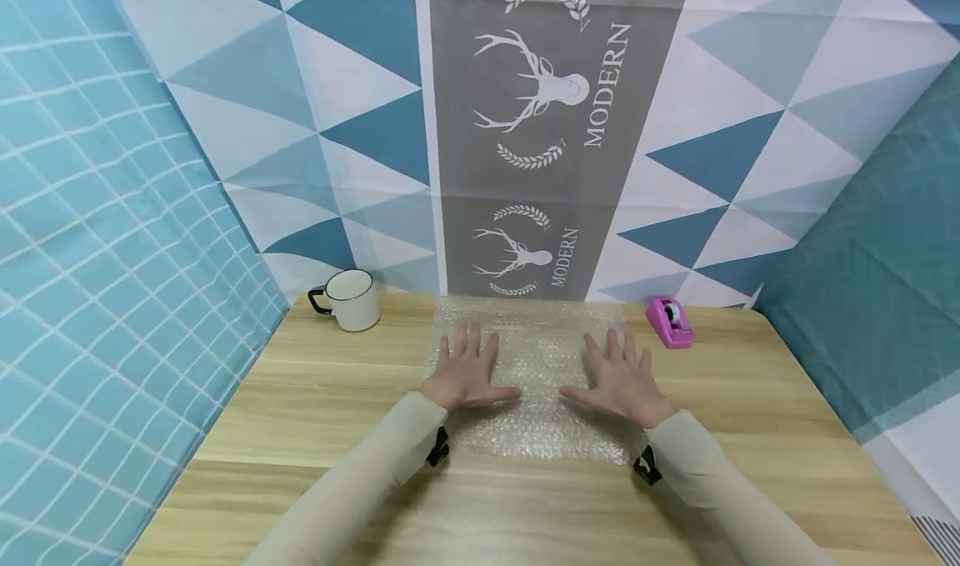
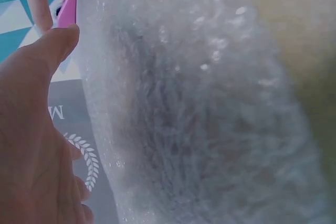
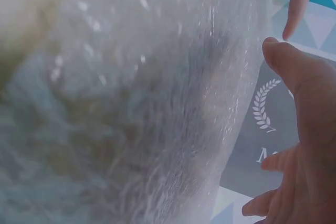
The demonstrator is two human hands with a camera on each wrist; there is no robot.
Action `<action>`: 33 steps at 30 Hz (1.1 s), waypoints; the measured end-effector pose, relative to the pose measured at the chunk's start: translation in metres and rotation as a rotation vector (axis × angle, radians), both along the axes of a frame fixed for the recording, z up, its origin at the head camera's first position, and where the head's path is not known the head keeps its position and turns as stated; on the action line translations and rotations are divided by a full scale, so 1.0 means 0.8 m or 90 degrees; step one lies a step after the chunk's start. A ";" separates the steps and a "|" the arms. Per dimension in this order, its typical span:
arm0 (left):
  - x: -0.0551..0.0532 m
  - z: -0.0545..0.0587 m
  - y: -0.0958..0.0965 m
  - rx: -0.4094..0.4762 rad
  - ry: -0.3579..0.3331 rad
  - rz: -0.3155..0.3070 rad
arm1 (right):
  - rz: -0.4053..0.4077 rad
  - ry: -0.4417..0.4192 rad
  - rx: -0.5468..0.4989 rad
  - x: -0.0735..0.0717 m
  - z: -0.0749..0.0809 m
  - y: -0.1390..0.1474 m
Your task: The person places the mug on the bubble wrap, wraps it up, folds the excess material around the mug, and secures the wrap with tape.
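A sheet of clear bubble wrap (image 1: 536, 383) lies spread on the wooden table against the back wall. Over its left part is my left hand (image 1: 467, 372), fingers straight and spread, thumb pointing inward. My right hand (image 1: 618, 383) mirrors it over the right part, fingers also spread. Neither hand grips anything. In the left wrist view the bubble wrap (image 2: 199, 108) runs beside my left hand (image 2: 37, 103). The right wrist view has the bubble wrap (image 3: 142, 108) beside my right hand (image 3: 310, 108). Whether the palms press on the sheet cannot be told.
A white enamel mug (image 1: 356, 303) with a black rim and handle stands at the back left of the wooden table (image 1: 322, 433). A pink tape dispenser (image 1: 670, 323) is at the back right. Patterned cloth (image 1: 525, 132) hangs behind, with blue cloth on both sides.
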State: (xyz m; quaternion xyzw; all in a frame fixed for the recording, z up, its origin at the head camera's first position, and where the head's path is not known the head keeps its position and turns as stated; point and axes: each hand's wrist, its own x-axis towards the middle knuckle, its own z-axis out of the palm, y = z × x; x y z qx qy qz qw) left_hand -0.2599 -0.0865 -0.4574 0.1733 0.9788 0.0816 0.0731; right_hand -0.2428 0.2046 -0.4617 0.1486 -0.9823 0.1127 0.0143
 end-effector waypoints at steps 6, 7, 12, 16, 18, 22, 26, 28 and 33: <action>-0.011 0.003 0.003 -0.023 -0.004 0.007 | -0.005 -0.027 -0.003 -0.009 -0.001 0.002; -0.013 0.004 0.002 -0.026 -0.004 0.008 | -0.004 -0.028 0.000 -0.012 -0.001 0.002; -0.020 0.005 0.001 -0.013 -0.016 0.003 | 0.003 -0.026 0.019 -0.021 0.001 0.004; -0.027 0.004 -0.001 0.011 -0.027 0.000 | 0.010 -0.031 0.020 -0.028 0.003 0.005; -0.031 0.003 -0.003 0.021 -0.029 0.006 | 0.012 -0.042 0.013 -0.035 0.004 0.005; -0.041 0.001 -0.008 0.037 -0.025 0.015 | 0.018 -0.069 -0.002 -0.053 0.005 0.007; -0.052 -0.003 -0.013 0.042 -0.027 0.019 | 0.026 -0.086 0.003 -0.071 0.008 0.013; -0.058 -0.006 -0.017 0.041 -0.029 0.023 | 0.034 -0.093 0.004 -0.077 0.010 0.015; -0.072 -0.011 -0.022 0.057 -0.038 0.023 | 0.044 -0.111 0.006 -0.087 0.016 0.016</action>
